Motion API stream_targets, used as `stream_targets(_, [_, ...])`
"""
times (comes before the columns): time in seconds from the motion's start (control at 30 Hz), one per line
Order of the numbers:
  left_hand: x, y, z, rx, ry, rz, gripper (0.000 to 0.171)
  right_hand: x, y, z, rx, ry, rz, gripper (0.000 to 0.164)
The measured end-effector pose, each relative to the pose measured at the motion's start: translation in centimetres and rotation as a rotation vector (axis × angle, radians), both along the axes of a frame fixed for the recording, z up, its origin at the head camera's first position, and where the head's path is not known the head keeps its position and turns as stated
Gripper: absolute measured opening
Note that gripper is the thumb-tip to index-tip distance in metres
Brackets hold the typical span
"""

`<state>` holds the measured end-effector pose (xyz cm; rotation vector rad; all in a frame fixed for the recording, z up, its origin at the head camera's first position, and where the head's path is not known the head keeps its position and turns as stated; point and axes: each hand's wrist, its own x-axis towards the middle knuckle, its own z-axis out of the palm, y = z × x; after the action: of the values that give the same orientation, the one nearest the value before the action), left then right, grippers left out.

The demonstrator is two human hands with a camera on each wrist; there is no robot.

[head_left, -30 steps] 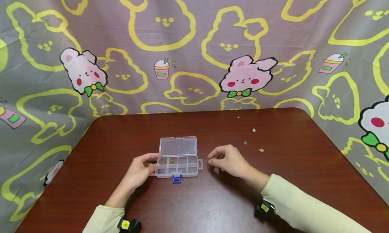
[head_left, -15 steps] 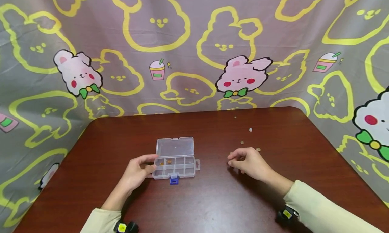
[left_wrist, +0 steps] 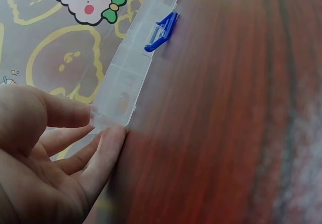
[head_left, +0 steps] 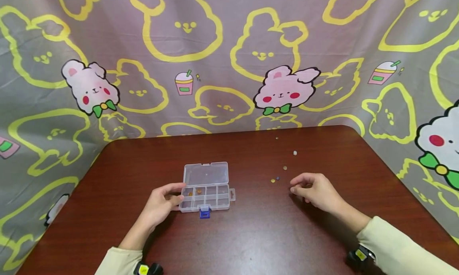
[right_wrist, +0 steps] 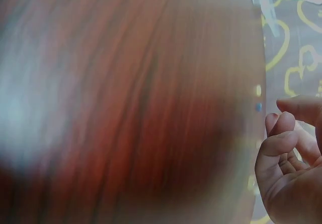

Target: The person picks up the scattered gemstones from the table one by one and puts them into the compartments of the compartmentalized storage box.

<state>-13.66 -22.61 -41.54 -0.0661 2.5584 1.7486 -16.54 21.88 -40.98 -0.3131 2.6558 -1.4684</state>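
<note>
Pinching clear divided box (head_left: 210,196) by left end with left grip (head_left: 159,205).
Having right grip (head_left: 320,191) loosely bent and free, near yellow piece (head_left: 273,181) and blue piece (head_left: 277,178) on table (head_left: 247,231).

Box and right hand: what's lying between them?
In the head view, a yellow piece and a blue piece lie between the box and the right hand, closer to the hand.

Even light filled the head view, with pale glare on the near tabletop (head_left: 251,243) and soft shadow below the right hand (head_left: 319,191). Both wrist views blurred the tabletop; whitish glare washed the right one's left side.
</note>
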Motion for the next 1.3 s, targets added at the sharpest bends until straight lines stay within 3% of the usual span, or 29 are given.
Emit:
stream_targets(0.53, [0.1,-0.1,-0.2,0.037,0.017,-0.006,0.036,-1.5,3.0,0.3,0.064,0.045,-0.077,0.023])
stream_targets(0.87, [0.1,0.0,-0.1,0.048,0.019,-0.004,0.036,-2.4,4.4,-0.4,0.096,0.006,-0.098,0.027])
stream_targets(1.3, [0.1,0.1,-0.1,0.045,0.014,0.005,0.035,-3.9,4.1,-0.3,0.115,-0.035,-0.079,0.027])
